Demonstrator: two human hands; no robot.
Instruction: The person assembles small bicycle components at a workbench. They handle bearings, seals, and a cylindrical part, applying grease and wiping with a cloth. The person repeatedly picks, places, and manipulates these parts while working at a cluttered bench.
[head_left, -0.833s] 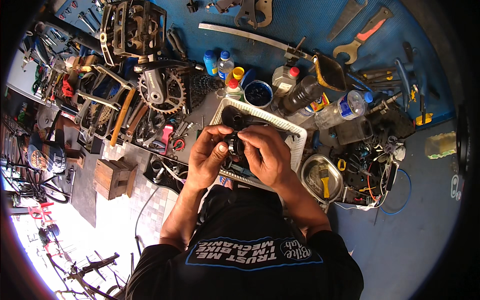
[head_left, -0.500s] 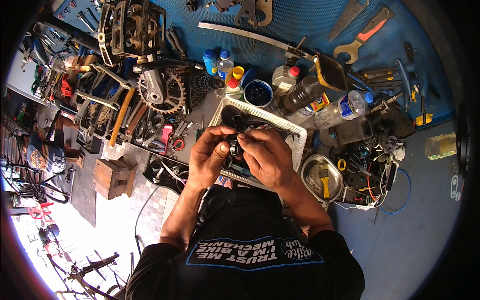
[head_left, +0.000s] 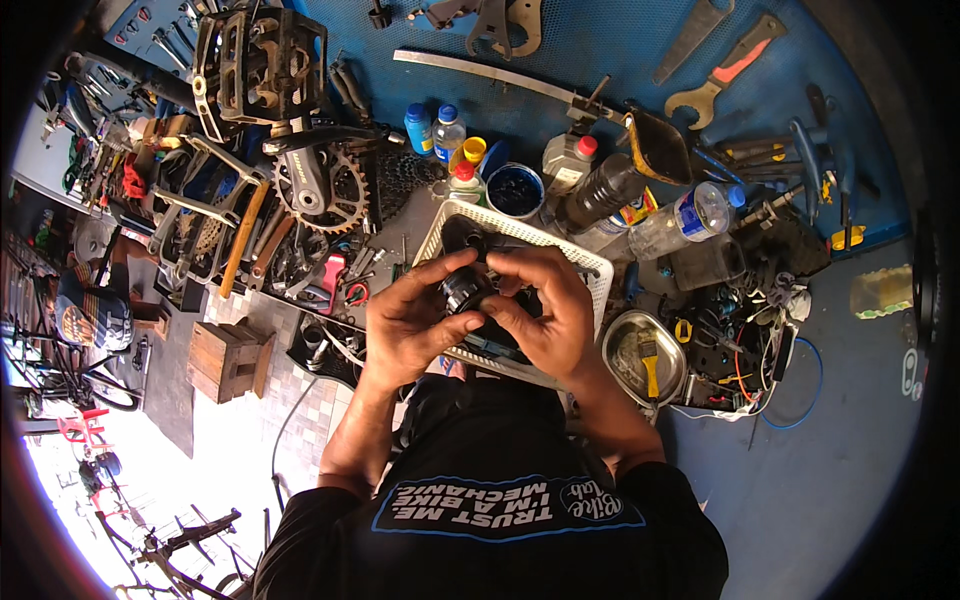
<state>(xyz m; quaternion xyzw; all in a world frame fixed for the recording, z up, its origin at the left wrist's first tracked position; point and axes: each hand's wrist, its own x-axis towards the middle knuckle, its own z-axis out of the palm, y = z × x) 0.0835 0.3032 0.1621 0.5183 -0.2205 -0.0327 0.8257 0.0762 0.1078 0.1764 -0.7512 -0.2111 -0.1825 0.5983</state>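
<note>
Between my fingers is a short black cylindrical bike part with shiny ringed edges; its exact kind is unclear. My left hand grips it from the left, forefinger over the top and thumb underneath. From the other side my right hand closes in, thumb and forefinger at the part's right edge. Both hands are over a white plastic basket, which holds dark parts partly hidden by the hands.
To the right of the basket sits a metal pan with a yellow brush. Several bottles and an open blue tub stand behind. A crankset and loose tools crowd the left. A wooden box is on the floor.
The black part has turned, so more of its ringed side shows. My thumbs have shifted lower and my fingers have spread wider around it.
</note>
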